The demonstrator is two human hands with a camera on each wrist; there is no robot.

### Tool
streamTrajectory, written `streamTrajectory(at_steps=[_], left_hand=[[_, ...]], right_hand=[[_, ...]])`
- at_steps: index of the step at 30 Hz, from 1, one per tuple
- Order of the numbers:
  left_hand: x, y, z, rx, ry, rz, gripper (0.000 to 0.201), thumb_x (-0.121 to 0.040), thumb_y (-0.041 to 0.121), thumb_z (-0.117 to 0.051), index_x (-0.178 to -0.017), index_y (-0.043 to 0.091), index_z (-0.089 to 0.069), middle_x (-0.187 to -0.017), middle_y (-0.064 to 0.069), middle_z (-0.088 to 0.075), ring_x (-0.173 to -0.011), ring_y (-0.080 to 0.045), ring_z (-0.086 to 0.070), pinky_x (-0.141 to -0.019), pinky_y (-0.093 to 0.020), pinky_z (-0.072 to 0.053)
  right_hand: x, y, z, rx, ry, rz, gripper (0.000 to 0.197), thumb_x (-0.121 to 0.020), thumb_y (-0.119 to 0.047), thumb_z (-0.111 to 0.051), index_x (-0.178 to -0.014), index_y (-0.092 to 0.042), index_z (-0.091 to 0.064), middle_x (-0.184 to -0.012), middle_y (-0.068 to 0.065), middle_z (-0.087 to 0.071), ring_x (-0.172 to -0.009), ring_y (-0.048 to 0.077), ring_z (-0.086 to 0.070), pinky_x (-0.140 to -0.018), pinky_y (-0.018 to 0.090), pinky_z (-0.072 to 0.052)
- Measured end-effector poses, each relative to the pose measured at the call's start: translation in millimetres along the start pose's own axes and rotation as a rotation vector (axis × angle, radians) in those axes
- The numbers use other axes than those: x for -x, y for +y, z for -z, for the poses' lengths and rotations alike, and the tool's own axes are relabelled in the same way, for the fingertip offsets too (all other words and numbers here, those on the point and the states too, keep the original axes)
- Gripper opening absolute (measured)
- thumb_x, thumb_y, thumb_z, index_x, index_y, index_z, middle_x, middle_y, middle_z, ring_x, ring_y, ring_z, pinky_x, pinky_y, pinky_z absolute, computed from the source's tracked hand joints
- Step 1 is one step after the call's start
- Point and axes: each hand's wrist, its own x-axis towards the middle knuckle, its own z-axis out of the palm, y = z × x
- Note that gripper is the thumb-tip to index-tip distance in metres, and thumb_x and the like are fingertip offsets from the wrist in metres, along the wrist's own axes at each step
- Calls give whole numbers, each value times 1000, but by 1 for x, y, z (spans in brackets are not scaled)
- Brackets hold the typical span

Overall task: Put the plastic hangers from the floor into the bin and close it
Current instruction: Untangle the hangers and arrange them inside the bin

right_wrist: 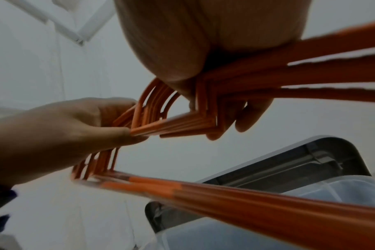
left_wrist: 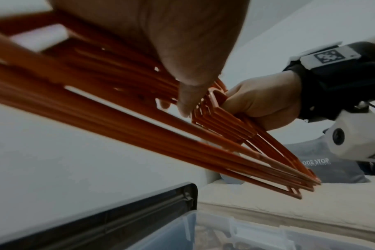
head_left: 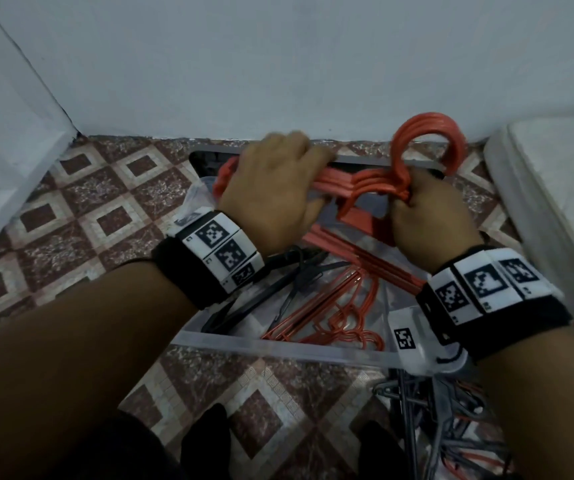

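Observation:
A bundle of several orange plastic hangers (head_left: pixel 361 183) hangs over the clear plastic bin (head_left: pixel 278 348), its hooks (head_left: pixel 427 133) pointing up toward the wall. My left hand (head_left: pixel 275 181) grips the bundle's left shoulder, fingers curled over the top. My right hand (head_left: pixel 424 213) grips it at the neck, just below the hooks. The left wrist view shows the same hangers (left_wrist: pixel 139 121) running from my left hand (left_wrist: pixel 188 88) to my right hand (left_wrist: pixel 261 104). More orange and black hangers (head_left: pixel 330 306) lie inside the bin. Its grey lid (head_left: pixel 365 160) stands behind it, against the wall.
A tangled pile of grey, black and orange hangers (head_left: pixel 451 427) lies on the tiled floor at the lower right. A white mattress (head_left: pixel 555 188) borders the bin on the right, with a grey pillow (left_wrist: pixel 323 162) on it. The wall stands close behind the bin.

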Motion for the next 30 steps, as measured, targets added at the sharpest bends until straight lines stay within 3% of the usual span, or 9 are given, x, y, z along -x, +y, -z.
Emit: streamTrajectory(at_steps=[4,7,10,15,18,22,25,28,30], left_hand=[[6,4,6,174,449,1,36,-86,41,-59,-113,17,-61,-112,-2,-57,-107,-21,-52,-93,-38,-40],[7,13,-1,575,88,310,44,-87,59,-55,-112,23,-56,-95,11,-58,-87,-4,-57,-76,-27,-47],[1,22,-13,828,-326,433,70,-80,78,-45,-127,26,-51,-95,16,-64,-88,2,-61,-80,-25,-50],[-5,21,-23,812,-230,504,59,-79,78,-45,-100,23,-53,-90,1,-69,-76,-12,-69,-74,-40,-57],[-10,21,-27,1086,-157,650,44,-80,61,-55,-104,24,-50,-89,-3,-68,-78,-18,-72,-78,-46,-59],[-13,19,-37,913,-81,645,17,-94,36,-49,-103,22,-48,-86,-8,-66,-75,-27,-69,-75,-45,-58],[-10,11,-42,694,-7,614,18,-101,30,-39,-104,16,-50,-81,-2,-61,-71,-23,-62,-66,-35,-50],[-8,-2,-40,574,70,570,17,-102,26,-38,-107,15,-50,-80,3,-55,-68,-18,-51,-60,-27,-31],[-6,-10,-37,498,96,515,19,-102,24,-39,-109,11,-51,-82,-1,-55,-67,-20,-48,-60,-27,-30]], right_hand=[[-9,10,14,-260,220,-288,34,-81,-24,-48,-107,-21,-70,-94,8,-74,-92,30,-69,-86,45,-55],[-11,8,15,-447,348,-473,29,-75,-39,-49,-86,-24,-71,-86,5,-72,-89,29,-68,-84,46,-55],[-2,-10,-2,-515,353,-468,23,-81,-41,-52,-68,-26,-63,-70,2,-66,-76,20,-64,-71,34,-48],[4,-30,-35,-727,305,-460,17,-86,-33,-51,-82,-24,-65,-65,-7,-67,-69,15,-67,-73,42,-57],[-1,-25,-40,-750,237,-463,17,-90,-26,-55,-93,-22,-71,-62,-20,-67,-62,1,-66,-71,28,-59],[9,-36,-48,-825,222,-495,29,-77,-43,-49,-82,-21,-66,-72,-2,-73,-72,21,-70,-77,50,-58],[14,-39,-48,-759,-72,-482,51,-80,-54,-51,-82,-5,-67,-80,14,-73,-81,34,-70,-85,57,-53],[23,-38,-37,-568,-540,-319,42,-93,-50,-53,-88,-12,-70,-95,16,-74,-94,34,-69,-92,53,-52],[28,-35,-26,-506,-726,-284,33,-96,-45,-54,-88,-16,-70,-88,9,-75,-85,27,-73,-79,43,-61]])
